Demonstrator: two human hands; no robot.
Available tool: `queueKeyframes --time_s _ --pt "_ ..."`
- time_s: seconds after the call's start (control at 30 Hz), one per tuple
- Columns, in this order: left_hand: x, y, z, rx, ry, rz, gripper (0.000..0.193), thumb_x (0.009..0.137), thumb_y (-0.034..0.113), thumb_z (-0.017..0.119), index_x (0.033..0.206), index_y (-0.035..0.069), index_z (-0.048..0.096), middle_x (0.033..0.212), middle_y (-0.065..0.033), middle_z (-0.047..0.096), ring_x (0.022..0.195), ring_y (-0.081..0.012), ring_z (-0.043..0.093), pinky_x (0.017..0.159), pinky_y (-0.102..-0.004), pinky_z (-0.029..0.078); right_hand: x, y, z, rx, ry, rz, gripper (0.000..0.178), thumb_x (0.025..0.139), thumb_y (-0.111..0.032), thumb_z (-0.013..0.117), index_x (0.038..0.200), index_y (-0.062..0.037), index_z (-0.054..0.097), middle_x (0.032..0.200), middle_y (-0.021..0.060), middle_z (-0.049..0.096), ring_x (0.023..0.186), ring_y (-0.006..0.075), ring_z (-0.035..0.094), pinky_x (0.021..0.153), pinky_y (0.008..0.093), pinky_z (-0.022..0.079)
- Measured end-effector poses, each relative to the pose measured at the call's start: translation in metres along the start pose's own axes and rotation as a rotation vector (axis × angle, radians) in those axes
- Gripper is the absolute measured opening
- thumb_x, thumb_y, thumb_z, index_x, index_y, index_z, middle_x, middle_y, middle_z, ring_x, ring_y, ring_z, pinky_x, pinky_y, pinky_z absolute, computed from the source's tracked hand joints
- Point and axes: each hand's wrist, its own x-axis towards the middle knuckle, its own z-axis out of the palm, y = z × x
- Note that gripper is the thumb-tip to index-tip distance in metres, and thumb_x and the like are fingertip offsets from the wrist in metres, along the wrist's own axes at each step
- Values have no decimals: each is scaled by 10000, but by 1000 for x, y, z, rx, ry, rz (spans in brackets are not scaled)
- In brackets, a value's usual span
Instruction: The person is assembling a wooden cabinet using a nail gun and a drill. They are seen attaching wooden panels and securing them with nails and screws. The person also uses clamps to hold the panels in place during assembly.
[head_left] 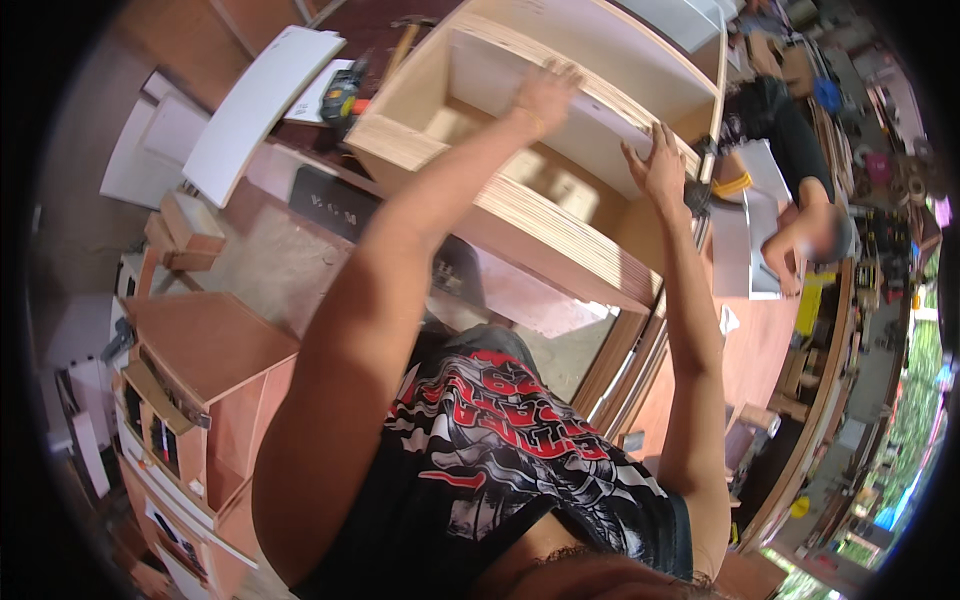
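Our left hand (546, 98) lies loosely spread on the middle board (616, 99) of the wooden box (565, 236) before us. Our right hand (660, 176) spreads near the box's right end, maybe to steady it. A drill (341, 94) sits by its left end, likely handy.

— Left side?
— Power drill (341, 95), dark and yellow-green, one; hammer (402, 48), wooden-handled, one; long white panel (255, 115), one; wooden blocks (192, 228), grouped.
— Lower left?
— Brown wooden cabinet (215, 335), one.
— Right?
— Co-worker (800, 145), dark clothing, bent forward.
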Motion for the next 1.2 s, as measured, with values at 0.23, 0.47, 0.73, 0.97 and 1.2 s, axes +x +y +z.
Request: queueKeyframes --time_s 0.23,0.47,0.73,0.97,1.2 --pt "-75 -10 -143 -965 -273 -30 468 937 308 659 1346 84 617 1291 -178 666 1171 -335 657 1033 -466 485 48 -36 74 -239 -114 -35 799 942 -462 640 1556 -60 325 1634 186 300 1506 381 291 1166 648 255" --pt "-290 -166 -178 -1724 -277 -364 433 1023 236 614 1388 9 566 1233 -149 694 1120 -181 675 955 -304 528 55 -75 74 -14 68 -242 481 976 -175 618 1413 0 523 1466 240 518 1398 387 461 1158 527 349" --pt "-466 -220 -104 -1531 219 -1696 365 1007 341 624 1219 45 649 1129 -66 713 1046 -148 650 900 -273 496 47 -69 62 15 237 -280 288 986 -146 635 1248 -39 688 1237 201 687 1166 359 659 970 434 549" --pt "-376 -292 -24 -1564 68 -1441 416 982 340 663 1283 59 608 1207 -93 672 1063 -193 650 914 -328 523 64 -27 77 301 233 -2 203 1005 -126 630 1137 -8 730 1015 116 761 962 186 738 864 319 575" --pt "-279 -358 54 -944 -230 -513 725 798 177 815 1427 70 471 1346 -187 564 1126 -356 636 968 -415 529 82 -51 64 284 231 243 172 907 -181 771 1014 -48 748 906 92 722 807 183 700 757 293 538"
